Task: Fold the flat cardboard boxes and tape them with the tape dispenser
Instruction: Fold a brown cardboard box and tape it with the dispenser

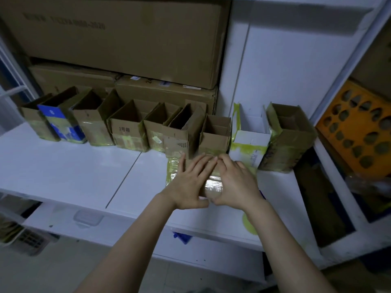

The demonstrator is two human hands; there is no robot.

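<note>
A small cardboard box (212,187) wrapped in shiny clear and yellowish tape lies on the white shelf (74,172). My left hand (189,182) lies flat on its left part, fingers spread. My right hand (237,182) presses on its right part, fingertips touching those of the left. Both palms cover most of the box. No tape dispenser is visible. Behind the hands a row of several folded, open-topped cardboard boxes (129,127) stands along the back of the shelf, most with yellowish tape on their lower parts.
Large brown cartons (118,39) are stacked behind the row. A white box (249,142) and a brown box (285,136) stand at the right end. An orange perforated crate (355,127) sits further right. A clear plastic lid (87,217) lies on the lower ledge.
</note>
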